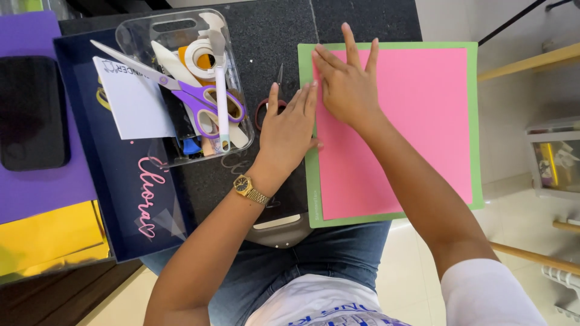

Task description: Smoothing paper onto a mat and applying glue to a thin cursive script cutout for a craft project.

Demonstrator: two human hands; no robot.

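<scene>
The right hand (pixel 347 87) lies flat, palm down, with fingers spread, its grip open and pinching nothing, pressed on the upper left corner of the pink sheet (pixel 405 133). The left hand (pixel 289 130) lies just beside it, also flat with the fingers held together and pointing up the frame; its fingertips touch the left edge of the sheet and the green mat (pixel 474 121) beneath, and the two hands overlap slightly there. A gold wristwatch (pixel 249 189) sits on the left wrist.

The pink sheet fills the middle right of the frame, laid square on the green mat so that a thin green border shows on all sides. The mat rests on the dark counter (pixel 266 36) and overhangs its near edge above the person's blue jeans (pixel 290 271).

Just left of the hands, small red-handled scissors (pixel 269 108) lie on the counter, partly hidden by the left hand. Further left stands a clear plastic bin (pixel 181 27) holding purple-handled scissors (pixel 202 99), a roll of white tape (pixel 199 57), a white pen-like tool (pixel 222 90) and a white card (pixel 133 102). Under the bin lies a dark navy board (pixel 121 193) with pink lettering. At the far left are a purple sheet (pixel 36 193) with a black phone (pixel 33 111) on it, and gold foil (pixel 48 238) in the lower left.
</scene>
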